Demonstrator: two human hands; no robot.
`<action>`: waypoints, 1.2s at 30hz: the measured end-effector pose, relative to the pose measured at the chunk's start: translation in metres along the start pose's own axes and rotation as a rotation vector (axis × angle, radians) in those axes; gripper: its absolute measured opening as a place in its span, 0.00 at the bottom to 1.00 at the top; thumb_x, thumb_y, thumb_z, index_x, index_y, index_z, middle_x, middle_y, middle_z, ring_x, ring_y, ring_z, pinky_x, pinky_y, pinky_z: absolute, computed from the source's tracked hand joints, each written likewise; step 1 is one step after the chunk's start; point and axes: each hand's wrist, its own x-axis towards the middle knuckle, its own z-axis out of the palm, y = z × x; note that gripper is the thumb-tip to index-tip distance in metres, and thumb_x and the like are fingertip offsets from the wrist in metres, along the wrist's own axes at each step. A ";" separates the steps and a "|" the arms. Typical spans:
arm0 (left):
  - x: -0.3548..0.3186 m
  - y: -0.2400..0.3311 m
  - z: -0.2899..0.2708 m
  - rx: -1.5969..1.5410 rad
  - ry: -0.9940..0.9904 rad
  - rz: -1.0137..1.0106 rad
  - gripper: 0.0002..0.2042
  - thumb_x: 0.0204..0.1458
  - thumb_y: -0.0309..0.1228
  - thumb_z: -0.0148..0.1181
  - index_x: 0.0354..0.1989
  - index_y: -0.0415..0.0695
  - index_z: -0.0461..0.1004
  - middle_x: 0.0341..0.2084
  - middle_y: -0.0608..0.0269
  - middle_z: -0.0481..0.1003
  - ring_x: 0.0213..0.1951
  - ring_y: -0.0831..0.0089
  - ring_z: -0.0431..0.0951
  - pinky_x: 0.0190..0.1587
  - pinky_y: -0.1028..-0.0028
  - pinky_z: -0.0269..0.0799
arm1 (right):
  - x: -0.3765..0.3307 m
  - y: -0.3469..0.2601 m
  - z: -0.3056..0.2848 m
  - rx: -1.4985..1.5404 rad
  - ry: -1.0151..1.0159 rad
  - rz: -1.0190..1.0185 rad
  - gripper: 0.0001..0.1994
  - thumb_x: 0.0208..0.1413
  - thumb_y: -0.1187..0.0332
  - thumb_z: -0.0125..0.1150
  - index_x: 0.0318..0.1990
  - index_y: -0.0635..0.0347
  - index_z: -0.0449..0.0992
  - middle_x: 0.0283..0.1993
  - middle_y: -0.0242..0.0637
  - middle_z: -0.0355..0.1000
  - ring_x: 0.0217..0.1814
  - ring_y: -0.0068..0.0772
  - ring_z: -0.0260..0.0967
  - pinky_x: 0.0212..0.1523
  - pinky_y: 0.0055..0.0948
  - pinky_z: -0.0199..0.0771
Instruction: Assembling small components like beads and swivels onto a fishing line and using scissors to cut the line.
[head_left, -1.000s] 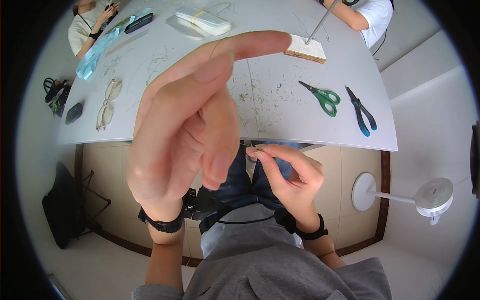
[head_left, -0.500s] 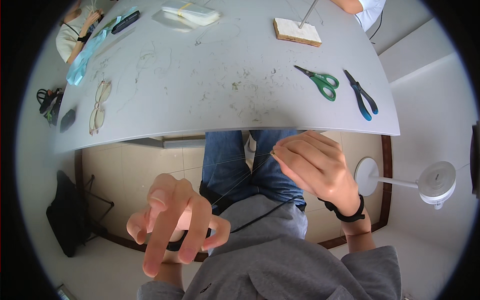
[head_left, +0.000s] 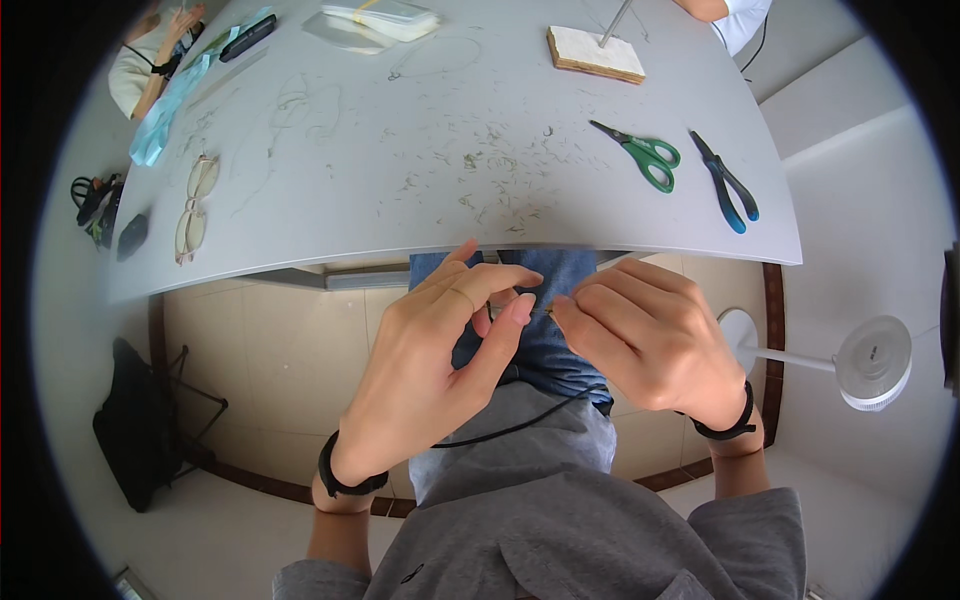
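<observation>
Your left hand [head_left: 425, 335] is now up from its low, spread position of 0.5 s ago and stands beside your right hand [head_left: 645, 335], which holds nearly the same place over your lap. Note the grip: your right thumb and index finger pinch a small tan piece [head_left: 549, 310] at their tips; your left thumb and index fingertip stand apart, and you cannot tell whether they carry a thread. The piece lies just left of the right fingertips and just right of the left thumb tip, across a narrow gap. Its long axis is too small to read. The right hand is nearer, in contact. The 2 hands sit below the near edge of the table [head_left: 330, 215]; scissors [head_left: 633, 148] and pliers [head_left: 716, 168] lie beyond.
</observation>
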 end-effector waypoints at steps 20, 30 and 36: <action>0.005 0.005 0.005 -0.421 -0.157 -0.171 0.01 0.49 0.20 0.56 0.29 0.37 0.73 0.21 0.65 0.75 0.24 0.83 0.69 0.31 0.82 0.64 | -0.007 0.006 -0.014 0.115 -0.006 -0.018 0.12 0.29 0.74 0.62 0.27 0.70 0.73 0.25 0.39 0.69 0.27 0.36 0.72 0.25 0.28 0.73; 0.003 0.011 0.010 -0.554 -0.106 -0.243 0.02 0.50 0.19 0.54 0.31 0.35 0.73 0.24 0.62 0.74 0.28 0.77 0.75 0.36 0.78 0.66 | -0.017 0.018 0.009 0.440 0.311 0.086 0.09 0.38 0.78 0.65 0.27 0.66 0.71 0.26 0.41 0.70 0.26 0.36 0.70 0.26 0.29 0.71; 0.004 0.012 0.011 -0.566 -0.095 -0.257 0.02 0.50 0.20 0.55 0.31 0.35 0.73 0.25 0.62 0.75 0.28 0.76 0.76 0.37 0.78 0.66 | -0.020 0.014 0.012 0.523 0.332 0.162 0.08 0.39 0.77 0.65 0.29 0.65 0.72 0.27 0.40 0.70 0.27 0.35 0.70 0.26 0.29 0.70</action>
